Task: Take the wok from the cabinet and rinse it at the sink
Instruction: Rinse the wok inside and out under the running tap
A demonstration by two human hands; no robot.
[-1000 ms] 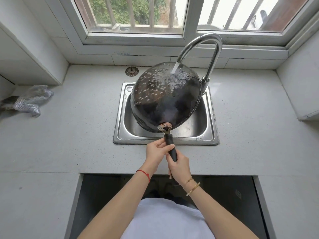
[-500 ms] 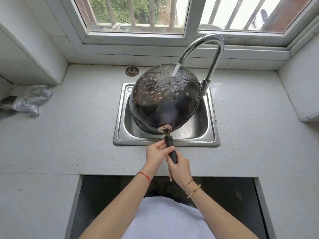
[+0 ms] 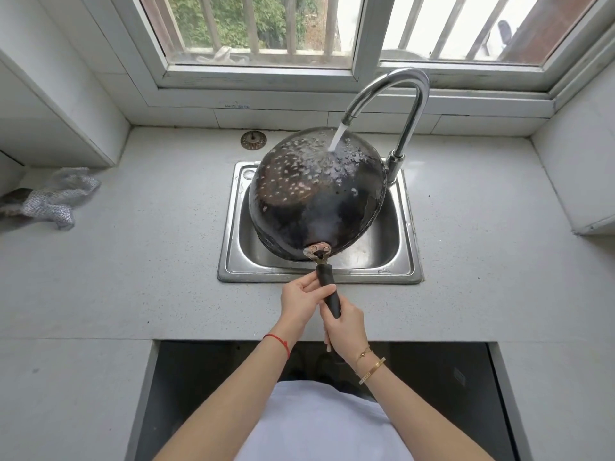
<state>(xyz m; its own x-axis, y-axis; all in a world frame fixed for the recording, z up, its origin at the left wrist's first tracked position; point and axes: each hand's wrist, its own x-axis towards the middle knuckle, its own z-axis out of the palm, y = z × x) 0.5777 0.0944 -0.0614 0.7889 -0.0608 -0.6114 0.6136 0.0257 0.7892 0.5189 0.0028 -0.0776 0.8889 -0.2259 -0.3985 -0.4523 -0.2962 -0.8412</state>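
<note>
The wok [image 3: 316,194] is up over the sink [image 3: 407,261], turned so its black, rounded underside faces us, tilted with the far rim high. Water [image 3: 336,138] pours in a white stream from the curved chrome tap [image 3: 399,91] and lands on the upper back of the pan, and beads of it scatter across the dark metal on the left half. The tap's base stands just beside the wok's right edge.

Both hands are on the handle [image 3: 329,291], which sticks out from the wok's low near edge over the front lip of the sink. The left hand [image 3: 301,302] is higher up, fingers curled round the handle near its metal bracket, thumb laid across the top. The right hand [image 3: 342,327] is wrapped round the lower end, fist closed firmly on it. A red string circles the left wrist, gold bangles the right.

On the pale counter [image 3: 133,277], a round metal drain strainer [image 3: 253,140] lies behind the sink's left corner, near the wall tiles. Well off to the left a crumpled silvery cloth [image 3: 56,199] sits by the wall. Behind it all, the window [image 3: 266,31] shows bars and green leaves. Below the counter's front edge there is a dark open recess [image 3: 199,377].
</note>
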